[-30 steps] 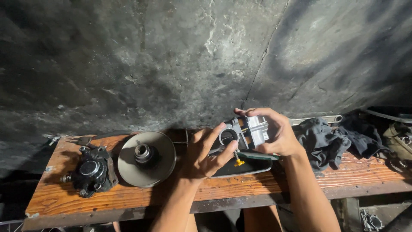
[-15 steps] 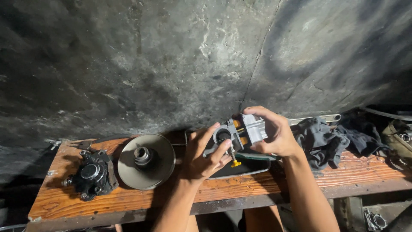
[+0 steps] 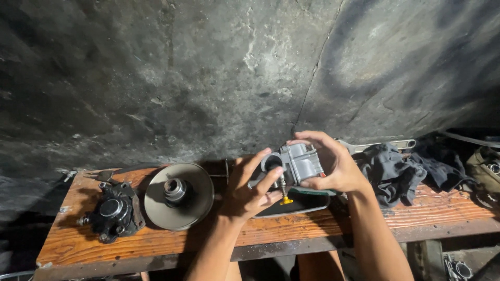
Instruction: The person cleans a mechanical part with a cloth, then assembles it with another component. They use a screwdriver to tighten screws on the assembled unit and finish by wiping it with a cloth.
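Observation:
My right hand [image 3: 336, 165] grips a small grey metal carburettor [image 3: 297, 162] and holds it tilted above a dark shallow tray [image 3: 307, 200] on the wooden bench [image 3: 156, 239]. My left hand [image 3: 249, 188] touches the carburettor's round opening and its underside with thumb and fingers, near a small yellow-tipped screw [image 3: 284, 198]. Both forearms reach up from the bottom of the view.
Left on the bench lie a round metal pulley disc [image 3: 178, 195] and a black cast engine part [image 3: 113, 213]. A dark rag [image 3: 393, 169] and a metal wrench [image 3: 383, 145] lie to the right. A rough concrete wall rises behind.
Both hands have lifted the carburettor slightly and turned it. My left fingers have shifted up onto its round opening.

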